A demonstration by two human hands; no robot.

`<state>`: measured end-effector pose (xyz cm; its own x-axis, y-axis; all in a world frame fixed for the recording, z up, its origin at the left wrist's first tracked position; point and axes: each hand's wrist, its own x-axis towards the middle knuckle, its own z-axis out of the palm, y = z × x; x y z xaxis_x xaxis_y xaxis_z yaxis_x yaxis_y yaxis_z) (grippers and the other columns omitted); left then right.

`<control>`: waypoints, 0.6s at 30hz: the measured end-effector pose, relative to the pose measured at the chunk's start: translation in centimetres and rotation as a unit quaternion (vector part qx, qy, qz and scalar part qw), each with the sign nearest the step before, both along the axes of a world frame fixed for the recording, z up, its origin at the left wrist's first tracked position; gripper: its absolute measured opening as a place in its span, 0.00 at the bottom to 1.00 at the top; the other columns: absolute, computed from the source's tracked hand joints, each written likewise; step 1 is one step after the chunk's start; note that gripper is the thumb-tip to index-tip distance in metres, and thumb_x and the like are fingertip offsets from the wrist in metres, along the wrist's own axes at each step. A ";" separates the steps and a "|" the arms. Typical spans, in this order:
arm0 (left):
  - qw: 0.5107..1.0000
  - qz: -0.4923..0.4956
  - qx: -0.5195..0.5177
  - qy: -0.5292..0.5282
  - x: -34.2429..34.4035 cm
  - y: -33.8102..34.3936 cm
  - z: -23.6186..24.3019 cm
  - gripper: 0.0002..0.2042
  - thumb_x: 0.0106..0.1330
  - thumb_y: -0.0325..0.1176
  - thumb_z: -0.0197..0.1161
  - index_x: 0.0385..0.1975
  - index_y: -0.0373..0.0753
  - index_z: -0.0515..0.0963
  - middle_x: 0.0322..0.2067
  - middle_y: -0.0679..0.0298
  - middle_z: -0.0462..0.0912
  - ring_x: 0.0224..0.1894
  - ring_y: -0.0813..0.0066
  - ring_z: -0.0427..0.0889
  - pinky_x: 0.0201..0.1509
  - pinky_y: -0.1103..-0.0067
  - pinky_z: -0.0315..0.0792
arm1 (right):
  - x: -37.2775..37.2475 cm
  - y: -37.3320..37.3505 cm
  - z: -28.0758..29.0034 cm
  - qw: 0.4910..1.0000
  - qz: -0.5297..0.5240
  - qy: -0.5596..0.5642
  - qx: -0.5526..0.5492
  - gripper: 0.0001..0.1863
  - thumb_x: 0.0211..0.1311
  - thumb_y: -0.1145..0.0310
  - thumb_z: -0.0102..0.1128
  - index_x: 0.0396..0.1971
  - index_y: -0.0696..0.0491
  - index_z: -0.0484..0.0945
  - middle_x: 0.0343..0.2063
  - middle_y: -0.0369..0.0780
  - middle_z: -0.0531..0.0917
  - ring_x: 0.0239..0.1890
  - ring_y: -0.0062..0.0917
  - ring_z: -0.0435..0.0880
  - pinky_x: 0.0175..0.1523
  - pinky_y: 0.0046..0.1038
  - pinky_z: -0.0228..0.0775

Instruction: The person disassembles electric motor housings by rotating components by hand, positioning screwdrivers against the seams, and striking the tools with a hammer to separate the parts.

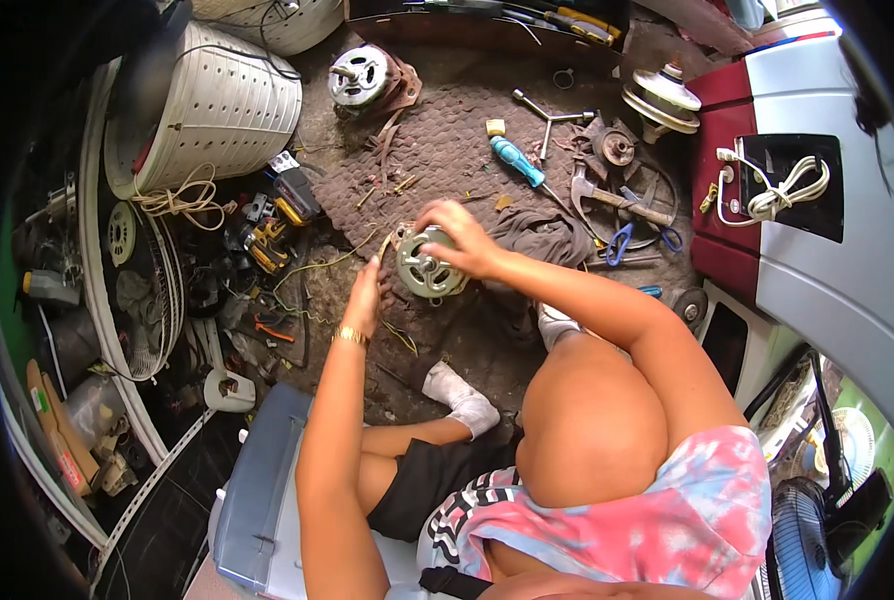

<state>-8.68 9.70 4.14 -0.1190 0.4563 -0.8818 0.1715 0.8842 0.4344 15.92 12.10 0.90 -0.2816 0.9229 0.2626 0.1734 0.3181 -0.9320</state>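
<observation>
A round grey-silver electric motor [432, 278] with a slotted end cover and a central shaft sits on the dirty brown mat [437, 130] in front of me. My right hand [459, 238] reaches over its top, fingers curled on the cover and rim. Beside the motor's left edge is my left hand [364, 292], upright with its fingers drawn together. A thin pale piece shows at those fingertips, too small to name. Loose yellow and dark wires [402, 338] trail below the motor. A second similar motor [360, 78], on a rusty base, stands farther off.
Right of the mat lie a blue-handled screwdriver [517, 160], a lug wrench [548, 120], a hammer [622, 200] and blue-handled scissors [619, 243]. A perforated white drum [207, 105] and a cordless drill [292, 195] are at left. A maroon-and-grey appliance [717, 180] stands at right.
</observation>
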 end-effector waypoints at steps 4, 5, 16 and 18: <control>0.991 -0.053 0.100 -0.075 -2.6 0.4 -4.6 0.35 0.76 0.64 0.47 0.72 0.42 0.65 0.67 0.57 0.74 0.67 0.63 0.73 0.68 0.65 0.69 | 1.9 -1.8 -1.1 0.990 0.045 -0.128 -0.049 0.42 0.55 0.47 0.73 0.64 0.52 0.67 0.62 0.49 0.69 0.63 0.47 0.70 0.66 0.46 0.64; 0.977 0.074 0.141 -0.143 -1.7 -0.4 -6.5 0.31 0.78 0.60 0.46 0.68 0.42 0.70 0.64 0.61 0.77 0.63 0.69 0.77 0.68 0.69 0.70 | 1.9 -2.5 -1.4 0.990 0.067 -0.125 -0.024 0.48 0.53 0.44 0.75 0.68 0.53 0.64 0.64 0.51 0.67 0.64 0.48 0.69 0.67 0.46 0.63; 0.980 0.125 0.051 -0.144 4.5 -0.5 1.7 0.25 0.78 0.52 0.49 0.63 0.41 0.74 0.57 0.62 0.82 0.60 0.71 0.80 0.63 0.70 0.74 | 4.6 -2.2 -1.1 0.975 0.120 -0.110 -0.154 0.65 0.30 0.39 0.85 0.70 0.53 0.62 0.59 0.49 0.72 0.58 0.48 0.71 0.62 0.44 0.63; 0.988 0.111 -0.013 -0.106 1.9 -1.7 5.0 0.20 0.79 0.50 0.48 0.56 0.44 0.78 0.45 0.67 0.86 0.45 0.75 0.85 0.54 0.73 0.78 | 4.1 -1.6 2.8 0.977 0.154 -0.072 -0.130 0.65 0.30 0.40 0.85 0.70 0.53 0.62 0.59 0.49 0.72 0.60 0.48 0.70 0.64 0.44 0.63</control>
